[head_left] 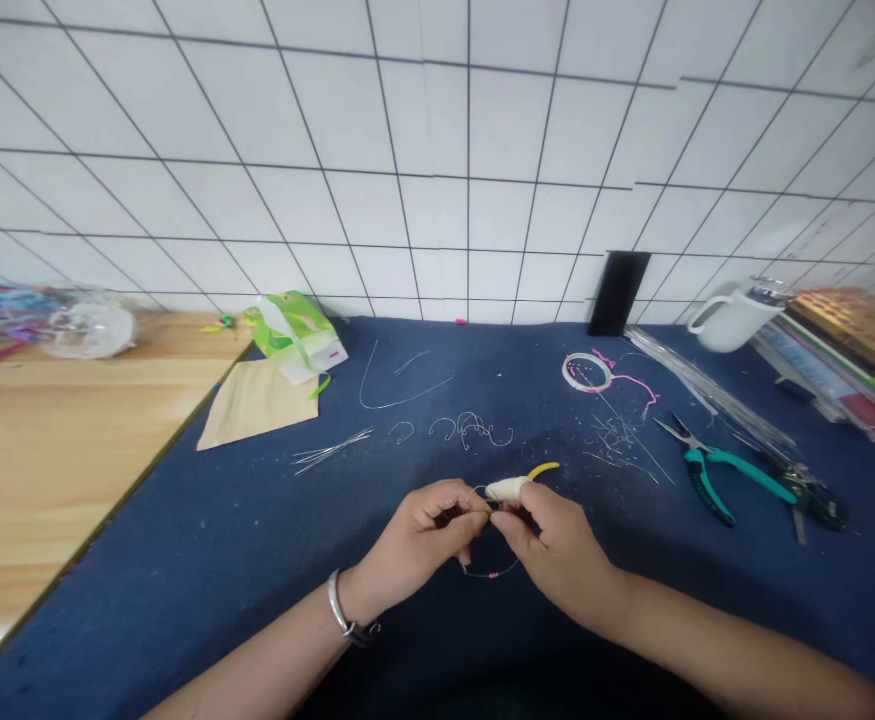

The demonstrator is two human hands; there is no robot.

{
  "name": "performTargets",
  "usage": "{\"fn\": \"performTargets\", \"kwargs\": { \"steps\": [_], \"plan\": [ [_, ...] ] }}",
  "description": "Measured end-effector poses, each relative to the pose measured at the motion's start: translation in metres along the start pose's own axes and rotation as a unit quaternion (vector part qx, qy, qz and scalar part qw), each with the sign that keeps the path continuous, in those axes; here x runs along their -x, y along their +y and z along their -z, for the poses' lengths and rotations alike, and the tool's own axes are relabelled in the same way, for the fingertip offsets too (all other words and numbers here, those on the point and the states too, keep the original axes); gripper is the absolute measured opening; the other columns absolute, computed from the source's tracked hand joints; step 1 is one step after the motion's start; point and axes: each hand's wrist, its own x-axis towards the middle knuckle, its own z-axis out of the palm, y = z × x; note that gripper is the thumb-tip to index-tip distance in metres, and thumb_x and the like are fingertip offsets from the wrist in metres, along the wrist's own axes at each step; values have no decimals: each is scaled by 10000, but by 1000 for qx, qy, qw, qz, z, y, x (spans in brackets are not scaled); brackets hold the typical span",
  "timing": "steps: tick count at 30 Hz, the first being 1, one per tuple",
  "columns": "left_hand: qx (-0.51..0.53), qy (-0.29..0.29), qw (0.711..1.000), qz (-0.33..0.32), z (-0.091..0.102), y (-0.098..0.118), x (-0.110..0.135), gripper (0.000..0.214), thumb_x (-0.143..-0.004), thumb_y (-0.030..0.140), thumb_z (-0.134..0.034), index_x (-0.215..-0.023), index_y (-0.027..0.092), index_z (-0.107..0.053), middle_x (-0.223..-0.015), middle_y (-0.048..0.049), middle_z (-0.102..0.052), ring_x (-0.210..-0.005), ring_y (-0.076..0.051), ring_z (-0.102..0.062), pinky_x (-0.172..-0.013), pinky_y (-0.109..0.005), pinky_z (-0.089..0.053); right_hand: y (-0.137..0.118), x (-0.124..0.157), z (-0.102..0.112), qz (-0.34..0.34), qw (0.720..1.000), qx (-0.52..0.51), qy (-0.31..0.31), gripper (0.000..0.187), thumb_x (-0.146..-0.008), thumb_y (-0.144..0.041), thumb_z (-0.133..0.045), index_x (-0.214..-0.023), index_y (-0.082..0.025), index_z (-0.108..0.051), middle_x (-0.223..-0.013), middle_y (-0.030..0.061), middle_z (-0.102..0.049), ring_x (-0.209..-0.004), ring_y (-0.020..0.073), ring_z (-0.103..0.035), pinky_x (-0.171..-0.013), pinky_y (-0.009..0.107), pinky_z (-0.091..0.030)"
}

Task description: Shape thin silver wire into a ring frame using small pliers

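Observation:
Close to the front of the blue mat, my left hand (437, 525) pinches a thin wire between thumb and index finger. Right beside it, fingertips almost touching, my right hand (557, 545) is closed in a pinch on the same wire. Below the fingers hangs the curved wire with a few pink beads (493, 575) on it. What looks like a white wrap (508, 488) covers the right index finger. Behind that hand a curved yellow piece (544, 469) sticks out; the rest of it is hidden. The exact spot where the wire is gripped is too small to make out.
Bent wire pieces (474, 430) and straight wires (332, 452) lie ahead. On the right are a ring-shaped dish of beads (587, 372), wire scraps (613, 440), teal-handled pliers (707, 465), a wire bundle (707, 385) and a white mug (737, 315). A green packet (294, 325) stands left.

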Motion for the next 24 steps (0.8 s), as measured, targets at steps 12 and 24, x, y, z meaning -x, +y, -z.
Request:
{"fn": "performTargets", "kwargs": {
  "steps": [12,24],
  "plan": [
    [25,16,999,40,-11,-10,6,194,-803,296,-566,-896,130,-606,-663,-9,-592,-576,-105,-574,-551,-229,-468,-1,15,3,0,998,-2,57,105,-832,-224,-478,-800,-206,-576,-709,-6,-588,-647,117,-532,-618,241,-399],
    [51,17,996,74,-14,-12,4,227,-798,294,-571,-952,129,-589,-768,-54,-653,-631,-136,-616,-552,-244,-476,7,20,2,-61,995,-41,63,149,-838,-274,-475,-741,-191,-552,-650,-11,-535,-610,116,-496,-586,242,-383]
  ]
}}
